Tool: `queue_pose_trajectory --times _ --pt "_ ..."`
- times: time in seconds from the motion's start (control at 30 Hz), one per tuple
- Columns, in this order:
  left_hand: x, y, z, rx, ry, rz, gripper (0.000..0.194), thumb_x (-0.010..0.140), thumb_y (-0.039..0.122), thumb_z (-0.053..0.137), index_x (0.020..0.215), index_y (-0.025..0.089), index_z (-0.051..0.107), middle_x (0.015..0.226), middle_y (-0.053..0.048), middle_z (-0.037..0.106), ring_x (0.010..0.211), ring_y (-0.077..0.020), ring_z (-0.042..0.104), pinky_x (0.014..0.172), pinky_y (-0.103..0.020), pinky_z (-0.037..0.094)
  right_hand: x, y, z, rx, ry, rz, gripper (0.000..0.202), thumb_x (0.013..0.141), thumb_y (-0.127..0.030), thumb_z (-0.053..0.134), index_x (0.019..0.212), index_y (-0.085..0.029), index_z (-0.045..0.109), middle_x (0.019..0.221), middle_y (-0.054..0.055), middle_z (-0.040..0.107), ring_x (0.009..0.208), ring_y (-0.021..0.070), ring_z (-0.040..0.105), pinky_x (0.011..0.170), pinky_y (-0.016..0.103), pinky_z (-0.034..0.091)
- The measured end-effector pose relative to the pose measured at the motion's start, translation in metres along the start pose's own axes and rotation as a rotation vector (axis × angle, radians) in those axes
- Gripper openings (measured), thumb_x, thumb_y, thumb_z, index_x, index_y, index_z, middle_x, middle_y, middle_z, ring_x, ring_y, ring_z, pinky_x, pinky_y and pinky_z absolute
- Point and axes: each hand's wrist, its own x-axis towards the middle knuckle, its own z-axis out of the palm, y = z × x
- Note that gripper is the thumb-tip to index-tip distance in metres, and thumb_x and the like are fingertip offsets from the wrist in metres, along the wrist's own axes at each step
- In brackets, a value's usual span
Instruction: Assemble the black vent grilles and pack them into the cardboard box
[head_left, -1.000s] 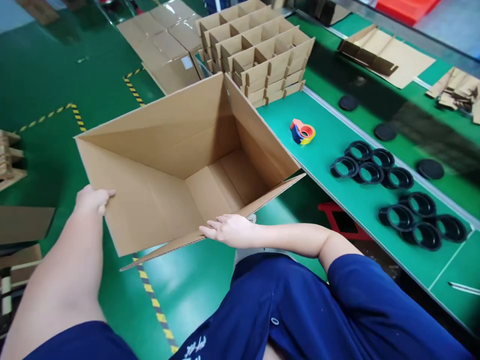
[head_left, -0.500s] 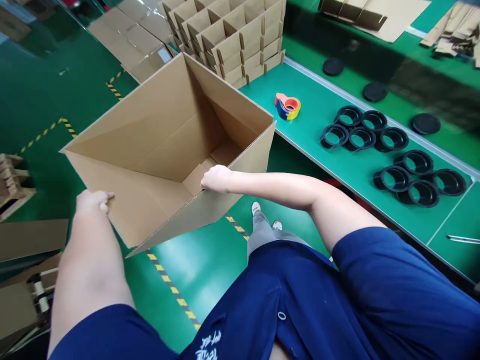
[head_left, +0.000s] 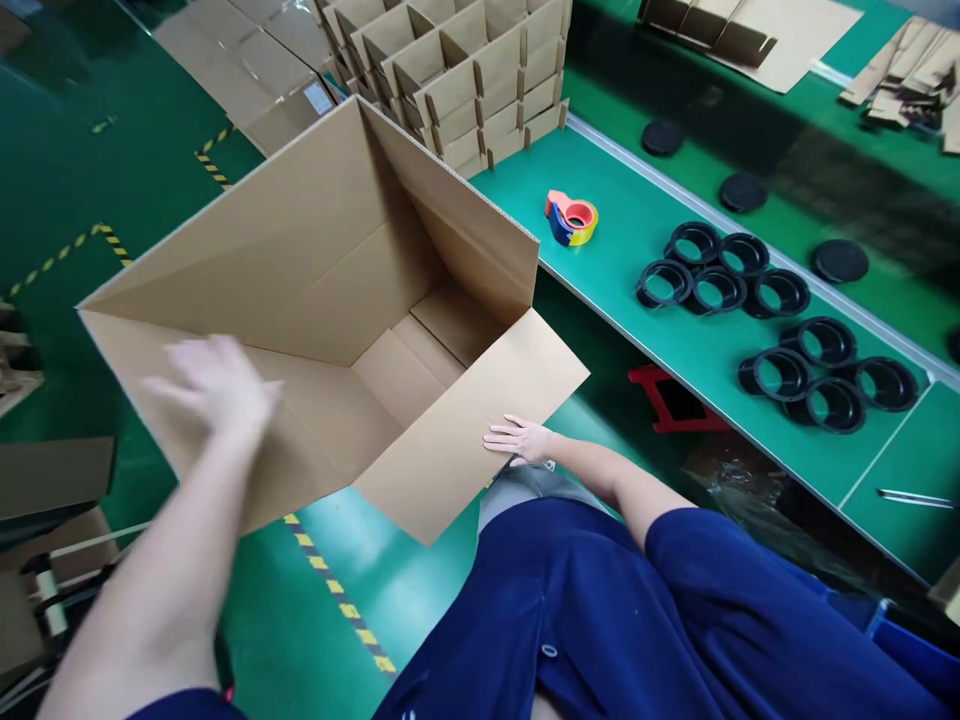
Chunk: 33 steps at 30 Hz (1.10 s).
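A large cardboard box (head_left: 307,250) stands tilted in the view with its top open and its inner bottom flaps showing. One outer flap (head_left: 450,430) is folded outward on the side nearest my body. On that flap lies my right hand (head_left: 519,441), flat with fingers spread. My left hand (head_left: 221,385), blurred by motion, is over the box's left side with its fingers apart and nothing in it. Beside the box, a red tape dispenser (head_left: 572,217) with blue and yellow parts rests on the green table (head_left: 600,290).
Stacked cardboard dividers (head_left: 480,90) stand behind the box. Several black rings (head_left: 780,373) sit on the table, with black discs (head_left: 840,261) beyond them. A red frame (head_left: 671,400) is under the table. Flat cartons (head_left: 247,60) lie at the upper left.
Both hands have let go of the box edges. The near flap has swung outward and down under my right hand. My left hand has moved right and up, over the box.
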Motion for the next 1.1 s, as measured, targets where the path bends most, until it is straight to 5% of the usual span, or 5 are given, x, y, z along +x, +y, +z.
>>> queue_pose_trajectory --times 0.17,0.3,0.47,0.77,1.1 --pt "-0.086 0.130 0.118 0.075 -0.479 0.286 0.103 0.070 0.045 0.086 0.153 0.013 0.035 0.154 -0.031 0.044 0.144 -0.0459 0.038 0.117 -0.060 0.028 0.015 0.004 -0.015 -0.019 0.029 -0.006 0.056 0.100 -0.033 0.057 0.154 -0.024 0.047 0.161 0.010 0.043 0.156 0.0206 0.027 0.131 0.047 0.009" --pt "-0.097 0.133 0.173 0.048 -0.438 0.283 0.082 0.075 0.042 0.081 0.143 0.014 0.045 0.136 -0.023 0.059 0.123 -0.0380 0.057 0.101 -0.042 0.045 0.057 0.033 -0.091 -0.228 0.169 0.249 0.073 0.090 -0.029 0.069 0.155 -0.010 0.042 0.160 0.023 0.040 0.154 0.0294 0.032 0.130 0.050 0.018" --pt "-0.069 0.116 0.179 0.157 -0.393 0.342 0.041 0.088 0.042 0.068 0.118 0.017 0.057 0.121 -0.016 0.065 0.116 -0.0315 0.060 0.094 -0.037 0.047 0.131 0.081 -0.175 -0.330 -0.107 0.373 0.027 0.086 -0.009 0.064 0.112 -0.010 0.071 0.114 0.020 0.073 0.112 0.0297 0.068 0.096 0.045 0.056" --pt "-0.026 0.111 0.189 0.172 -0.396 0.384 0.024 0.101 0.029 0.044 0.103 0.023 0.066 0.105 -0.007 0.069 0.099 -0.0230 0.070 0.076 -0.029 0.049 0.161 0.103 -0.182 -0.351 -0.030 0.290 0.020 0.099 -0.013 0.050 0.099 -0.015 0.069 0.105 0.012 0.074 0.100 0.0221 0.069 0.072 0.031 0.057" --pt "-0.036 0.114 0.183 0.209 -0.387 0.329 0.028 0.091 0.038 0.043 0.089 0.038 0.071 0.095 -0.003 0.071 0.110 -0.0297 0.071 0.088 -0.044 0.056 -0.016 0.118 -0.175 -0.227 0.626 0.080 0.026 0.101 -0.030 0.049 0.116 -0.021 0.068 0.124 0.011 0.070 0.123 0.0204 0.059 0.112 0.040 0.044"
